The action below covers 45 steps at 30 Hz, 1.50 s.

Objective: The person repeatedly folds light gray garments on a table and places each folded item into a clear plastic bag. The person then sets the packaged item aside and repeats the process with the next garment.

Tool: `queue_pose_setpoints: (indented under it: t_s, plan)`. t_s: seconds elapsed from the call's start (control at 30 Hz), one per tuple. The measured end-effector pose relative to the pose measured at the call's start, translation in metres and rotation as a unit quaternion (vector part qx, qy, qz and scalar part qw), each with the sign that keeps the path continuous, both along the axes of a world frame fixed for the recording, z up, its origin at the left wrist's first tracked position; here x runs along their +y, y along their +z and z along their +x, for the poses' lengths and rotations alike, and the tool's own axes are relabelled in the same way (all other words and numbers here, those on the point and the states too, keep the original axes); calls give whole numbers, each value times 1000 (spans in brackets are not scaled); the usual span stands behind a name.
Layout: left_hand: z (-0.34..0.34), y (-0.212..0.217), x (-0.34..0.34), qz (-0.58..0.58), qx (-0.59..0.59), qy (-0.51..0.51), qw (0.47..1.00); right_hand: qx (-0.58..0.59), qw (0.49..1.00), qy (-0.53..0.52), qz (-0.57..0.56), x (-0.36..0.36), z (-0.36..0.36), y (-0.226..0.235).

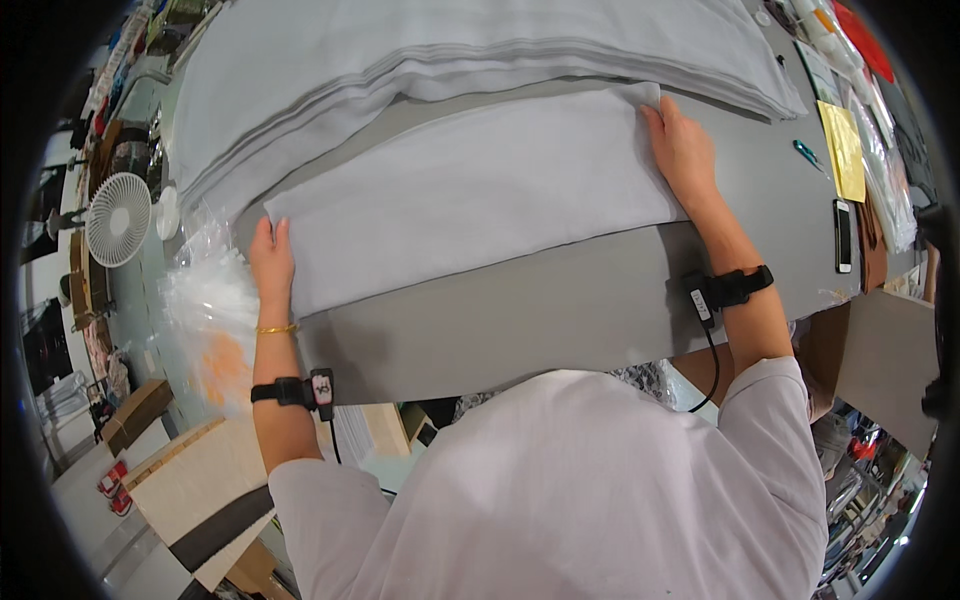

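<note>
A folded light grey cloth (470,195) lies flat across the grey table (520,310). My left hand (271,258) rests on its left edge with fingers together, pressing or pinching the cloth. My right hand (682,150) lies on its right end near the far corner, fingers on the fabric. Both wrists wear black straps with small devices; the left wrist also carries a thin gold bangle. Behind the cloth sits a large stack of similar grey cloths (450,50).
Clear plastic bags (205,300) pile up at the table's left end beside a small white fan (118,218). On the right lie a phone (843,235), a yellow sheet (845,150) and a teal-handled tool (808,155). Cardboard boxes (190,480) stand lower left.
</note>
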<state>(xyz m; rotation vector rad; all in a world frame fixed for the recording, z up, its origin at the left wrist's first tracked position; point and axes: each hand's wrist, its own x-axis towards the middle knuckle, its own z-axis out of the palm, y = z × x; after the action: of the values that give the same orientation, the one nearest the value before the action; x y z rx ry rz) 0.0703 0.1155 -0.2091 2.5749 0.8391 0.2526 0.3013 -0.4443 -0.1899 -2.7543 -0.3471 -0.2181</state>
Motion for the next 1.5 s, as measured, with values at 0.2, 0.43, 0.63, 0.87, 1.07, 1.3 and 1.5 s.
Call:
queue_pose_setpoints:
  t_s: [0.2,0.43,0.63,0.87,1.07,1.3,1.5]
  plan:
    - [-1,22,-42,300,-97,-171,933,-114,993,3,-16,-13,-9,4]
    - [-32,27,-160,160,22,-270,949,64,991,-62,104,-96,-18,-23]
    - [-59,21,-227,-146,-209,-214,943,264,799,-110,529,-127,-34,68]
    - [-54,48,-191,-541,-161,-23,825,235,858,293,350,138,-156,71]
    - [-43,40,-191,-431,-143,-51,889,241,897,303,214,150,-170,56]
    - [-28,11,-175,-254,-96,-79,959,-81,943,322,-32,84,-153,19]
    - [-18,32,-166,-284,-120,42,950,-75,939,334,-33,75,-152,4]
